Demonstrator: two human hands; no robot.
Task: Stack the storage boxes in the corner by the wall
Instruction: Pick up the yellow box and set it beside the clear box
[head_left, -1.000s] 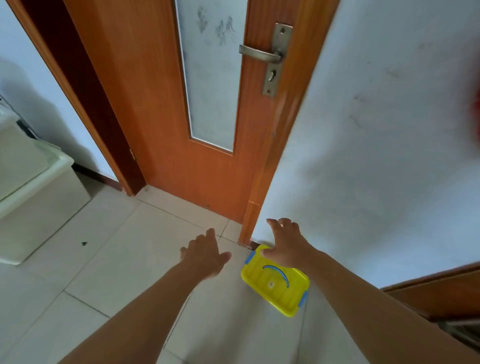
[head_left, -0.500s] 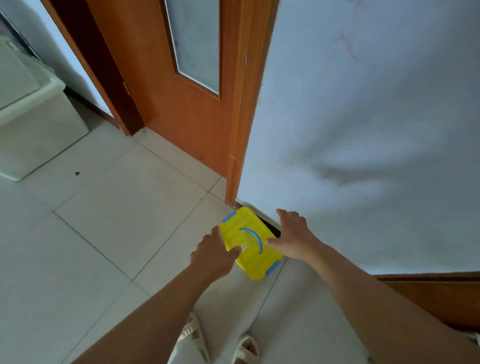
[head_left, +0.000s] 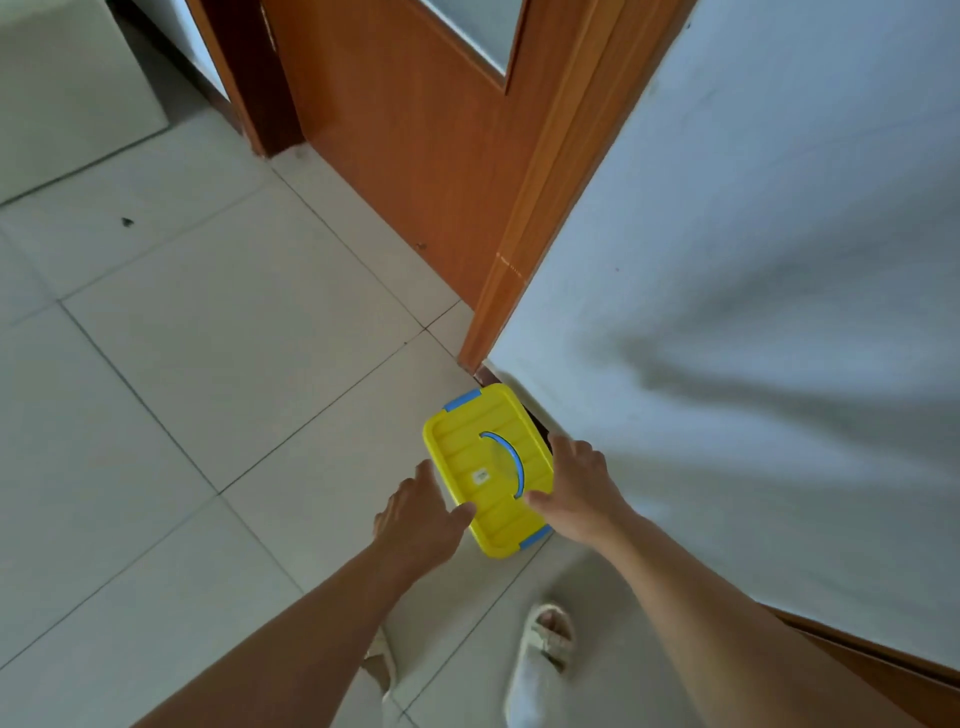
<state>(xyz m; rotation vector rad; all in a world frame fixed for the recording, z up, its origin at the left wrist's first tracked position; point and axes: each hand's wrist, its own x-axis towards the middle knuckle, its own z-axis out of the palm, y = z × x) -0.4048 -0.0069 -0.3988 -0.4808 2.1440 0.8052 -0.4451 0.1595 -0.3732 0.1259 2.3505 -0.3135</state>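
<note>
The yellow box (head_left: 485, 467) sits on the tiled floor (head_left: 208, 364), right at the foot of the white wall (head_left: 753, 312) and just beside the base of the wooden door frame (head_left: 519, 249). Its lid has blue clips at both ends and a blue handle lying flat across the top. The left hand (head_left: 418, 514) holds the box's near-left side, thumb on the lid, the fingers going down along the box's edge. The right hand (head_left: 579, 486) grips the wall side, thumb resting on the lid by the handle, fingers down between box and wall. Below the arms, two feet in pale sandals (head_left: 540, 660) stand on the tiles. The orange door (head_left: 405, 130) rises behind.
</note>
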